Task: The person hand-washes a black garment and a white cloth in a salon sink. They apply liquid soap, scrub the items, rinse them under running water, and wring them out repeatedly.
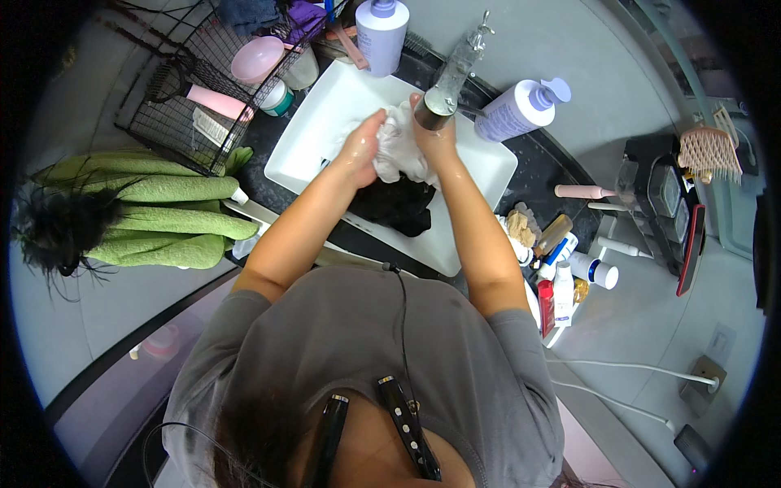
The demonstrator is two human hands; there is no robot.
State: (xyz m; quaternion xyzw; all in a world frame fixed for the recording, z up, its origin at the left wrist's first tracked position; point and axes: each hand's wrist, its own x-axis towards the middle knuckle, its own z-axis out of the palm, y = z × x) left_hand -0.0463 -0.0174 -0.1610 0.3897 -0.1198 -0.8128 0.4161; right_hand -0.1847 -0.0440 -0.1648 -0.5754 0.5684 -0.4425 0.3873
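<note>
A wet, bunched white cloth [399, 143] is between my two hands, over a white rectangular sink [293, 155]. My left hand [360, 149] holds its left side, with wet, sudsy skin. My right hand [436, 143] grips its right side, partly hidden under the faucet [436, 107]. A black cloth [399, 207] lies in the sink on the side nearer my body, just below the white one.
Two lilac pump bottles [381, 39] [515, 113] stand behind and right of the sink. A black wire basket [177, 131] and green towels [171, 229] are at left. Several tubes and bottles [564, 293] and a black organizer [653, 201] are at right.
</note>
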